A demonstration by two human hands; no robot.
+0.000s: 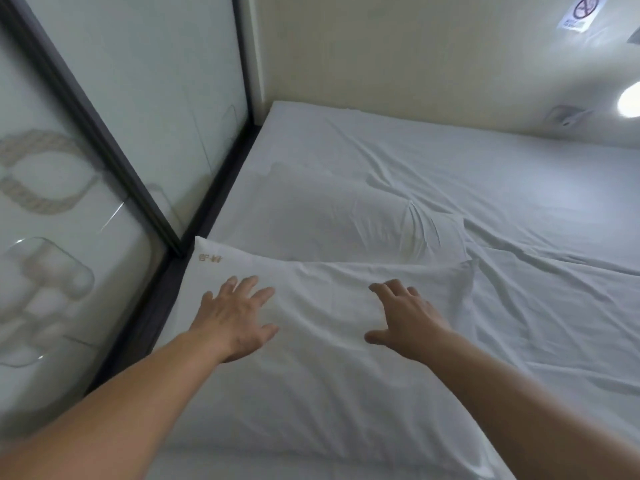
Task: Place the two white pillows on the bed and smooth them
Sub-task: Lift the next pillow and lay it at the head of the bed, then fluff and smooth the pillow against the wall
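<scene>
Both hands flat, fingers spread, holding nothing, on near soft white cotton pillow (311, 358) at bed's (519, 202) left edge.
Risk: left hand (235, 320) & right hand (408, 323) push unevenly, near pillow rucks (or slides) onto far plump white pillow (329, 220).

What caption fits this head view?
Both hands, left and right, spread flat on near pillow; second pillow behind.

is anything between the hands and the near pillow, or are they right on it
Nothing visible is in the way. Both the left hand and the right hand lie open, fingers spread, on the near pillow, which lies on the bed.
</scene>
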